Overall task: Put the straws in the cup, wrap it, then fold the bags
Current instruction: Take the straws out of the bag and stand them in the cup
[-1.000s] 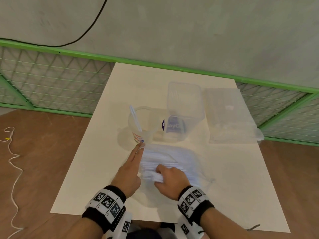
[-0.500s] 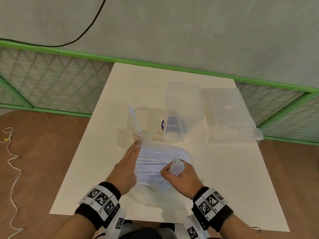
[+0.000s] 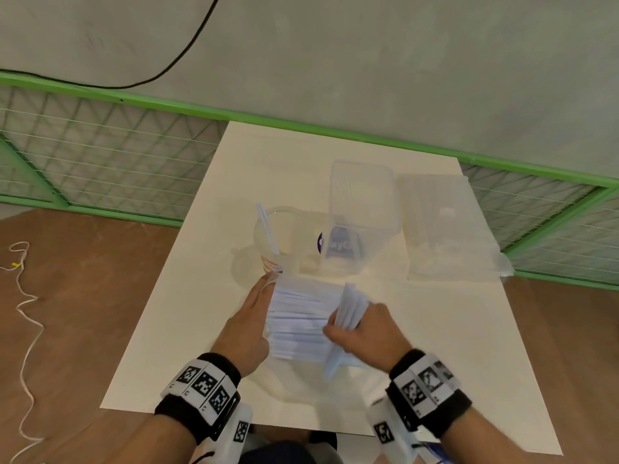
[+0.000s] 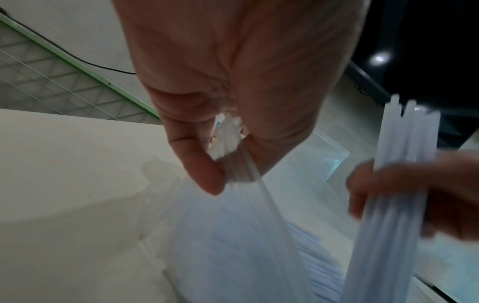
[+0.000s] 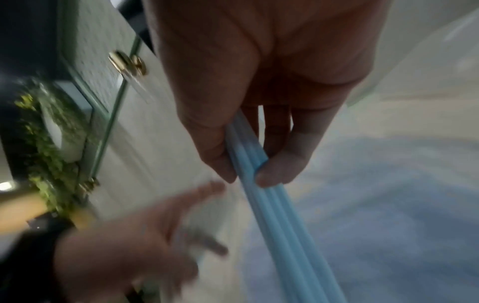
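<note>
A clear plastic bag of pale blue straws (image 3: 298, 319) lies on the white table (image 3: 187, 296) in front of me. My left hand (image 3: 254, 313) pinches the bag's edge (image 4: 233, 164) between thumb and fingers. My right hand (image 3: 361, 329) grips a bundle of straws (image 3: 348, 306) (image 5: 259, 184) (image 4: 399, 174) lifted out above the bag. Behind the bag stands a clear cup (image 3: 278, 236) with one straw (image 3: 266, 229) leaning in it.
A tall clear container (image 3: 361, 209) with a blue label stands right of the cup. A flat stack of clear bags (image 3: 445, 226) lies at the right rear. A green mesh fence (image 3: 100, 162) runs behind the table; a white cord (image 3: 23, 313) lies on the floor at left.
My right hand has pulled a bundle of straws out of the bag and raised it, tilting it upright. My left hand stays at the bag's left edge.
</note>
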Demonstrator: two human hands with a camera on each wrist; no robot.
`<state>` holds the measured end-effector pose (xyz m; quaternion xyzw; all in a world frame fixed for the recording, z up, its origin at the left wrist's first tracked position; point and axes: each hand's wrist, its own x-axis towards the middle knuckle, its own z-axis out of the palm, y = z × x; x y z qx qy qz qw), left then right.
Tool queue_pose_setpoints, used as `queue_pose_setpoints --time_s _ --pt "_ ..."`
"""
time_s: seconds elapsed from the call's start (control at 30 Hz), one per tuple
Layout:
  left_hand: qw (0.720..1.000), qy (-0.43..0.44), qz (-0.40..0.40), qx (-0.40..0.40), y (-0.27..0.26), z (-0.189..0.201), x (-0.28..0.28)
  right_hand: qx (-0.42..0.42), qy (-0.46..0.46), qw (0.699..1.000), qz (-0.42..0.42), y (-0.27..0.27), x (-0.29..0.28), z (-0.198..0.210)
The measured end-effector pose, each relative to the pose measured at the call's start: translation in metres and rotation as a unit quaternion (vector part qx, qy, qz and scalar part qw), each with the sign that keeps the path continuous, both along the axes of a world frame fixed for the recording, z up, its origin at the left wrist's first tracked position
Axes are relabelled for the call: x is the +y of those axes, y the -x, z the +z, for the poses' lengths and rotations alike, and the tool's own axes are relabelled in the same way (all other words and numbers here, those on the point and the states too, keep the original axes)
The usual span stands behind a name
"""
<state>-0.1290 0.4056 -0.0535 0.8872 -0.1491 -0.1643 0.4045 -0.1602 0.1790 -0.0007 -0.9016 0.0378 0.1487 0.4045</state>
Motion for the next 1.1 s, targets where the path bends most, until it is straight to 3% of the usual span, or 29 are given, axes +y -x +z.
queue_pose_setpoints --time_s 0.2,0.33,0.47,0.6,0.7,0.77,0.87,0.97,1.03,1.1 --pt "0.999 -0.001 0.008 0.031 0.004 0.003 0.002 -0.166 -0.033 0.986 -0.011 -0.063 0.005 0.130" --pt "1.000 0.000 0.001 0.028 0.005 0.006 0.003 -0.243 -0.050 0.968 -0.045 -0.112 0.025 0.173" --pt "1.000 -0.006 -0.006 0.023 0.004 0.008 0.004 -0.233 0.000 0.972 -0.042 -0.156 0.045 0.162" --pt "0.999 -0.015 -0.004 0.029 0.005 0.012 0.005 -0.111 0.051 0.992 -0.012 -0.177 0.055 0.128" --pt "0.999 -0.017 -0.003 0.035 0.005 0.012 0.005 -0.045 0.066 0.997 0.016 -0.176 0.052 0.127" --pt "0.999 -0.020 -0.004 0.035 0.005 0.010 0.005 -0.095 0.081 0.992 0.015 -0.170 0.047 0.138" --pt "0.999 -0.014 -0.009 0.031 0.006 0.007 0.004 -0.236 0.057 0.970 -0.016 -0.145 0.040 0.154" --pt "1.000 -0.006 -0.010 0.021 0.005 0.008 0.001 -0.332 0.037 0.942 0.032 -0.102 0.041 0.144" --pt "1.000 -0.009 -0.009 0.016 0.005 0.009 -0.003 -0.302 0.070 0.946 0.098 -0.068 0.046 0.115" --pt "1.000 -0.007 -0.009 0.014 0.005 0.008 -0.005 -0.208 0.140 0.953 0.170 -0.038 0.051 0.071"
